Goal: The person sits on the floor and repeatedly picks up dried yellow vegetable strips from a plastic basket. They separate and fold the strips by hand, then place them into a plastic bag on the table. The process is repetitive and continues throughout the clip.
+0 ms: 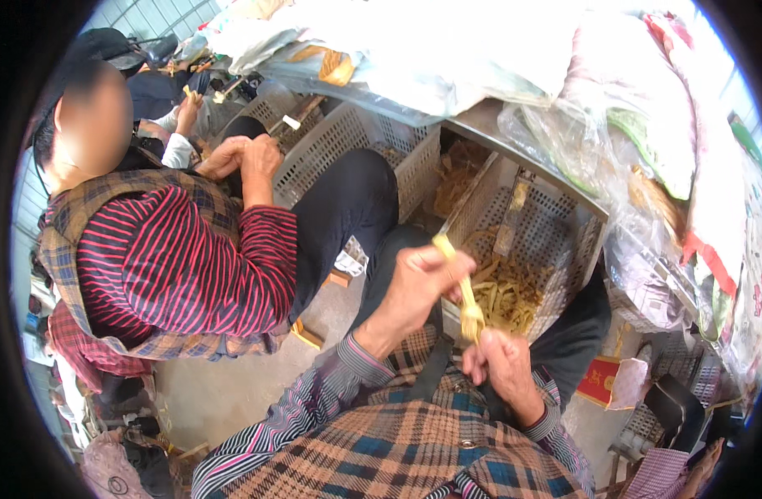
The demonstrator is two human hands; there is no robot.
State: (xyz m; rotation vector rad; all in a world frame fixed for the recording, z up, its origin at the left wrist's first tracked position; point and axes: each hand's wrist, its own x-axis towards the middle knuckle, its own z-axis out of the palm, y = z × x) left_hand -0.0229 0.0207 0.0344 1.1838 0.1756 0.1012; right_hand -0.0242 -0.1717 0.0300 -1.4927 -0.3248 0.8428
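Observation:
My left hand (415, 290) pinches the upper part of a pale yellow twisted strip (468, 296), which looks soft and pliable. At the lower end of the strip, just below a bulging, knot-like bundle, the fingers of my right hand (506, 362) are closed on it. The strip runs slantwise between both hands, above my lap. Beyond the hands stands a plastic crate (556, 243) with perforated walls, and many similar yellow strips (506, 296) lie loose in its bottom. What the strip is made of, I cannot tell.
A co-worker in a striped sleeve (200, 268) sits close on the left, hands (250, 156) together. Another perforated crate (337, 143) stands ahead. A tabletop edge (531, 159) with plastic sheeting (562, 137) overhangs the crates. A red box (609, 382) lies at right.

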